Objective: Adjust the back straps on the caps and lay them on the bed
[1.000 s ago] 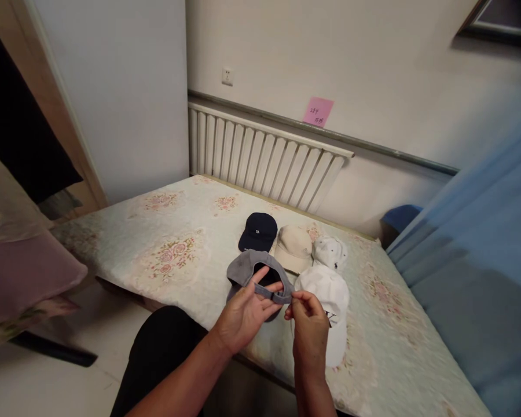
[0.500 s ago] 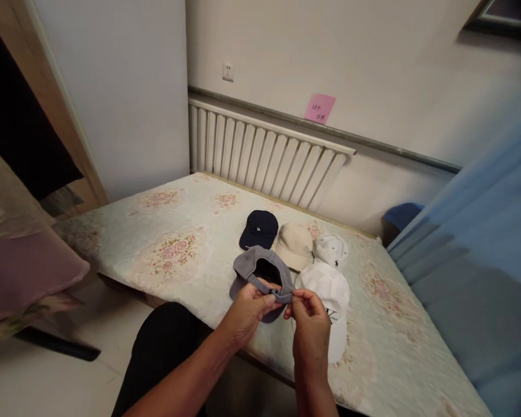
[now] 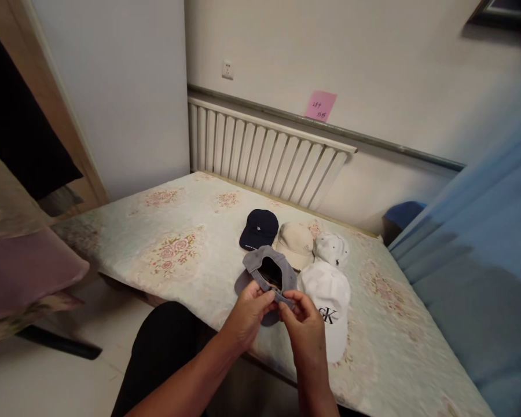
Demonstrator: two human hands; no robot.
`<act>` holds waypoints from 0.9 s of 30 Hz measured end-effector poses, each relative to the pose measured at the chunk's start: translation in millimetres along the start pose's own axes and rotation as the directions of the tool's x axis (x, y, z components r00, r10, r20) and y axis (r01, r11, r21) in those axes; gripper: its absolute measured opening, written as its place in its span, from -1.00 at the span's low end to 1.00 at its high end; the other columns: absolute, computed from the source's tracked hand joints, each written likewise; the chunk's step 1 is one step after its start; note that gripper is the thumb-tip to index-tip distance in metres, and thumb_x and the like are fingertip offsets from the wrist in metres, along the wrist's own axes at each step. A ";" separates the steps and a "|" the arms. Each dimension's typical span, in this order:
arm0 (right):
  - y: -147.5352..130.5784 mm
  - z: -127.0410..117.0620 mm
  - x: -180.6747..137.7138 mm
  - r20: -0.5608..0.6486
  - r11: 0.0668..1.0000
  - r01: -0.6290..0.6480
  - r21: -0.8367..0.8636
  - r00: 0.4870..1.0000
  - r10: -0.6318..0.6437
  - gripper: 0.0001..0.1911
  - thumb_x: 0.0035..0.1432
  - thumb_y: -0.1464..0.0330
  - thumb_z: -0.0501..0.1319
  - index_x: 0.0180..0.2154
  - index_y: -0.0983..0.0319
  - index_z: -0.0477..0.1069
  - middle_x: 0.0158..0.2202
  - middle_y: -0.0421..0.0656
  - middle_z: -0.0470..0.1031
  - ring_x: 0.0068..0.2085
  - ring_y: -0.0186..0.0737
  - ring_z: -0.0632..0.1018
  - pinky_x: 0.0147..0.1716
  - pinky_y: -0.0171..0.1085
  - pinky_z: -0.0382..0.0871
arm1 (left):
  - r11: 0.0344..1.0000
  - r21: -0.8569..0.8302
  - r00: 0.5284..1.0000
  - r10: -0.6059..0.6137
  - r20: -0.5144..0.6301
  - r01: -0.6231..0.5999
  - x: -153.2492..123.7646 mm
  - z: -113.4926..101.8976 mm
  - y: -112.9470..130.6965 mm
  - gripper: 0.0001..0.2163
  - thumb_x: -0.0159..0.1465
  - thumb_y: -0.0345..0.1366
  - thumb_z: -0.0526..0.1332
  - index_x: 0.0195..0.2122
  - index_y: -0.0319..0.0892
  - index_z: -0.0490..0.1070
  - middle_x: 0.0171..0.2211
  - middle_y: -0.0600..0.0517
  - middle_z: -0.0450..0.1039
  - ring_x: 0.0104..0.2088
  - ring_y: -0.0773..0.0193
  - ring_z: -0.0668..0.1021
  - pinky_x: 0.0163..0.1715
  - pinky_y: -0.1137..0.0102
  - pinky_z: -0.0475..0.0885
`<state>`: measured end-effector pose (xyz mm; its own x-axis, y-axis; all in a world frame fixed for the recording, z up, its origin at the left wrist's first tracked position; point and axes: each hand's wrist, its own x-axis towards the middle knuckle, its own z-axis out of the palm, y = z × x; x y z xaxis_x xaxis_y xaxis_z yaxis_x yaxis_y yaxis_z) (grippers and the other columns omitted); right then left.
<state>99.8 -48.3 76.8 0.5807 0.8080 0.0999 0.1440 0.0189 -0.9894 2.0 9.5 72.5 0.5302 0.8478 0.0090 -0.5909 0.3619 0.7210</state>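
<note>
A grey baseball cap (image 3: 260, 260) is between my hands, its back strap and opening turned toward me. My left hand (image 3: 248, 315) pinches the strap on the left side of the buckle. With thumb and fingertips closed, my right hand (image 3: 304, 324) grips the strap's right part. Just beyond the grey cap lies a navy cap (image 3: 259, 229), beside a beige cap (image 3: 294, 243). Right of those rests a small white cap (image 3: 331, 249). A larger white cap (image 3: 330, 289) with black letters lies close to my right hand, partly covered by it.
The caps lie on a bed (image 3: 217, 231) with a pale floral cover. Behind it runs a white radiator (image 3: 260, 153) along the wall. A blue curtain (image 3: 473, 260) hangs at the right. Pink fabric (image 3: 30, 272) hangs at the left, and my black-clad knee (image 3: 167, 336) is below.
My right hand has moved left along the strap, closer to my left hand. The grey cap has shifted slightly right, and more of the white cap's lettering shows.
</note>
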 end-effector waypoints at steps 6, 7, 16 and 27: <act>-14.1 -2.0 -4.2 -0.032 0.944 0.140 -0.298 0.987 -0.156 -0.89 -0.07 0.32 0.24 -0.42 0.21 0.46 -0.47 -0.19 0.49 -0.46 -0.25 0.43 -0.46 -0.31 0.30 | 0.999 0.043 0.999 -0.025 0.045 0.023 -1.7 1.0 0.1 -0.83 0.12 -0.35 0.27 -0.25 -0.23 0.38 -0.35 0.03 0.42 -0.31 0.32 0.49 -0.21 0.38 0.38; -15.3 -2.5 -4.8 -0.021 0.932 0.162 -0.323 0.984 -0.178 -0.90 -0.05 0.32 0.23 -0.43 0.20 0.47 -0.46 -0.19 0.50 -0.44 -0.24 0.44 -0.44 -0.30 0.30 | 0.998 0.049 0.998 -0.029 0.046 0.027 -2.1 0.8 -0.1 -0.82 0.12 -0.35 0.27 -0.25 -0.23 0.38 -0.35 0.03 0.42 -0.30 0.32 0.49 -0.22 0.39 0.38; -10.0 0.6 -5.2 -0.067 0.908 0.199 -0.368 0.968 -0.240 -0.81 0.01 0.33 0.17 -0.30 0.21 0.49 -0.35 -0.13 0.54 -0.35 -0.19 0.50 -0.34 -0.27 0.33 | 0.997 0.051 0.996 -0.054 0.076 0.050 -2.0 1.1 -1.2 -0.82 0.12 -0.34 0.28 -0.26 -0.24 0.39 -0.35 0.01 0.46 -0.33 0.30 0.53 -0.23 0.40 0.39; -9.7 1.7 -5.3 -0.037 0.909 0.217 -0.356 0.969 -0.246 -0.83 0.02 0.34 0.16 -0.32 0.20 0.49 -0.34 -0.14 0.54 -0.32 -0.18 0.51 -0.30 -0.26 0.34 | 0.998 0.027 0.997 -0.054 0.062 0.053 -2.9 0.5 0.5 -0.83 0.09 -0.35 0.30 -0.29 -0.26 0.40 -0.36 0.01 0.46 -0.34 0.32 0.52 -0.27 0.44 0.40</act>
<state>93.9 -51.8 85.7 0.5568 0.7561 0.3439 0.5422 -0.0172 -0.8401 0.5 7.1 73.2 0.5980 0.8014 0.0127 -0.5456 0.3954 0.7389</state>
